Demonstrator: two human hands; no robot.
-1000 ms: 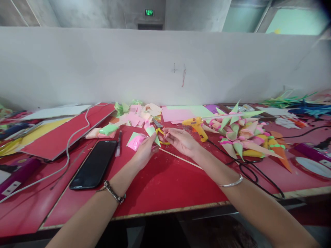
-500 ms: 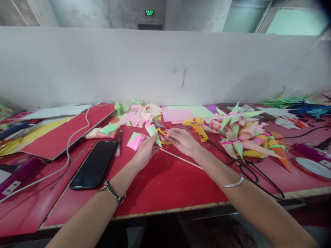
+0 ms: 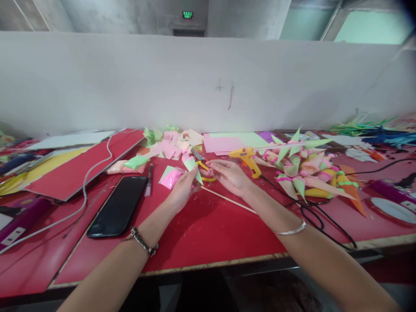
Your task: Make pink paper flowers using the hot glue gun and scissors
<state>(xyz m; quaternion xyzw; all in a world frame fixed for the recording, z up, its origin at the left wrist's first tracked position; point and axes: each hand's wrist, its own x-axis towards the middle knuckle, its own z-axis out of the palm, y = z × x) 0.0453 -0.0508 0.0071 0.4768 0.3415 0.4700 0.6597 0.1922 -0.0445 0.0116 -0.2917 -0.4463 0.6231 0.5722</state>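
Observation:
My left hand (image 3: pixel 182 189) is closed round a pale green paper cone (image 3: pixel 191 166) with a bit of pink at its top. Close on its right, my right hand (image 3: pixel 230 175) has its fingers drawn together in a pinch; whatever they hold is too small to make out. Behind the fingers lie scissors with yellow handles (image 3: pixel 201 166), partly hidden. Beside my left hand is a bag of bright pink clay-like material (image 3: pixel 171 178) on a green paper piece. A thin pale stick (image 3: pixel 229 200) runs along the table below both hands.
A yellow glue gun (image 3: pixel 248 159) lies right of my hands, its black cord curling toward the front edge. Further right is a heap of decorated paper cones (image 3: pixel 297 167). A black phone (image 3: pixel 117 208) and a pen (image 3: pixel 149 180) lie left. Paper scraps (image 3: pixel 172 147) fill the back.
My right hand's fingers have shifted slightly and turned a little beside the scissor handles. My left hand keeps its hold on the cone in nearly the same place.

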